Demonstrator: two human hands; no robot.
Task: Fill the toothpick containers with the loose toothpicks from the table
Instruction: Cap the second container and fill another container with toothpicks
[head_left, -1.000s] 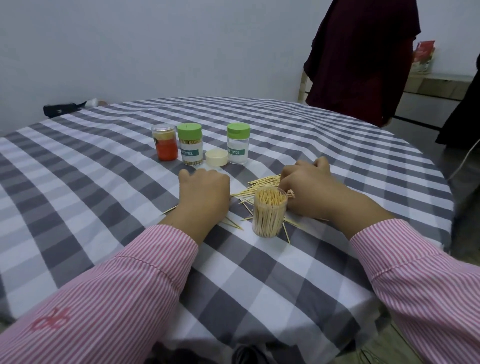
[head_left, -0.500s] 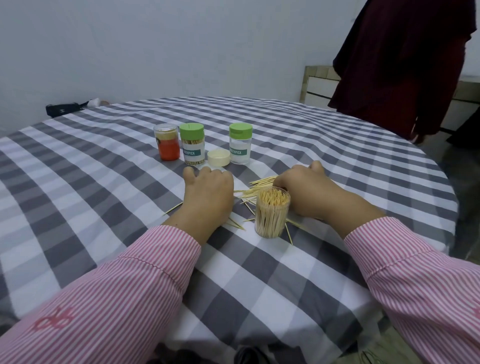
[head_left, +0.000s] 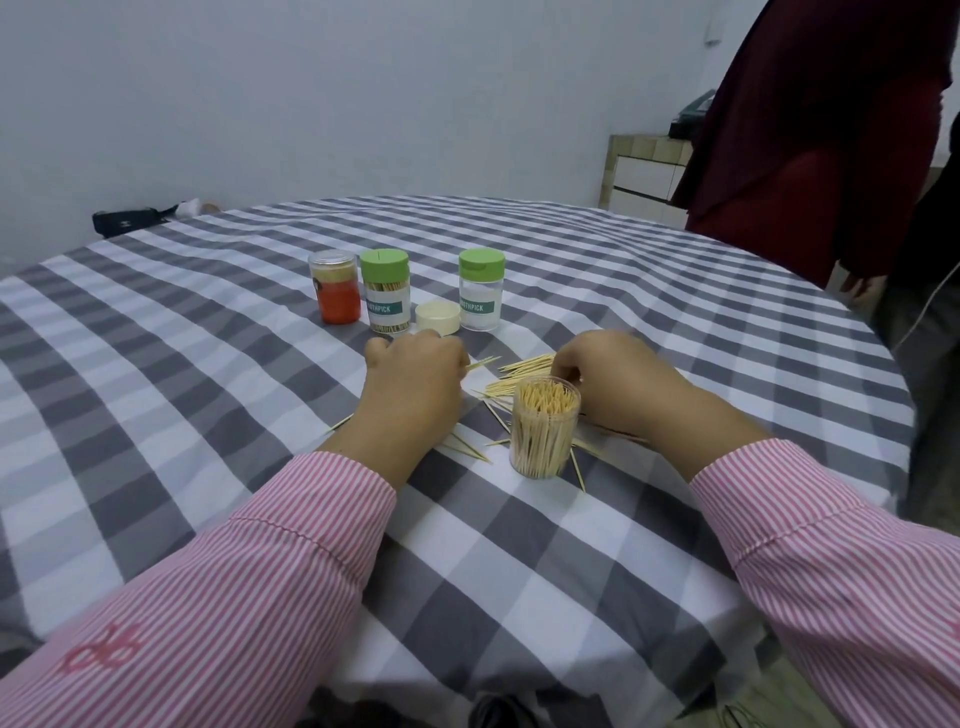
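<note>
Upright full container (head_left: 544, 429) amid loose toothpicks (head_left: 521, 370)

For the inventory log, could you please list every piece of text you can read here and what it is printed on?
"OTHPICK", first letters cut off by the curve: label of the left green-lidded toothpick jar.
"OOTHPICK", partly hidden: label of the right green-lidded toothpick jar.
Red embroidered mark on the left sleeve: not readable as letters.
White logo on the black pouch: too small to read.

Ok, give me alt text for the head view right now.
Left hand pinches a toothpick while the right hand gathers loose toothpicks behind an open, nearly full clear container on the checked tablecloth. Behind stand two green-lidded containers, an orange jar, a loose cream lid.
</note>
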